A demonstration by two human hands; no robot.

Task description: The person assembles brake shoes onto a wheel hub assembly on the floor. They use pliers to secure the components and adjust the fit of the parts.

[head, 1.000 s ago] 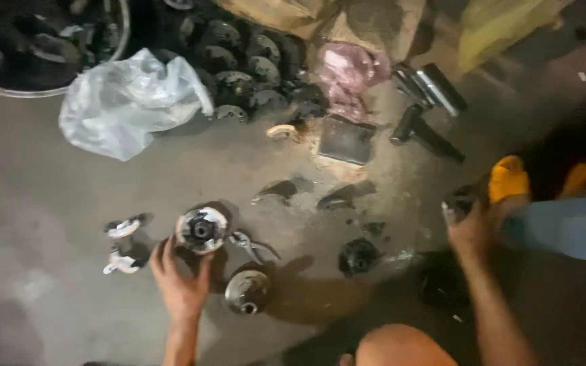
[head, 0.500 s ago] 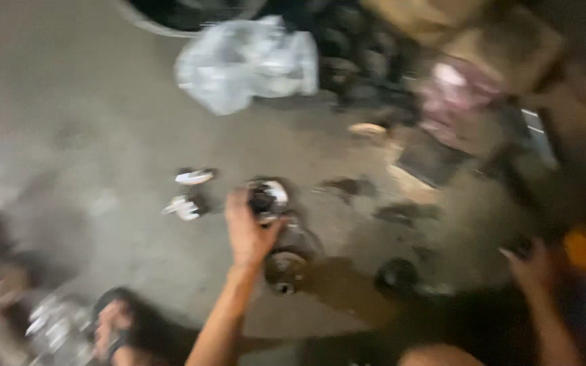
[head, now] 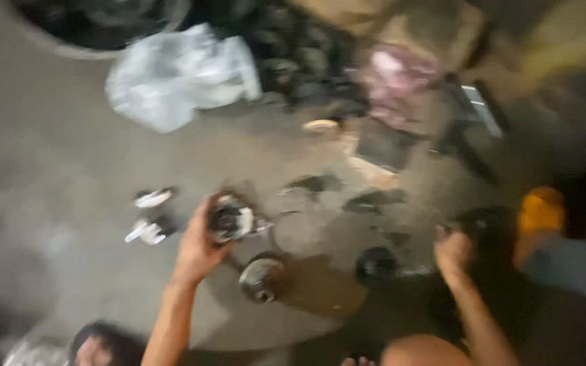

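Frame heavily blurred; small parts on the concrete floor hard to identify. Left hand clamped around a round metal part, lifted near floor centre. Right hand curled on something dark, grip unclear. Second round part just beside the left wrist. Plastic bag toward the far edge; bare floor at left.

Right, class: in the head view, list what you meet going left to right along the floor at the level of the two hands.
small white parts → left hand → round metal part it holds → dark round part → right hand → orange object
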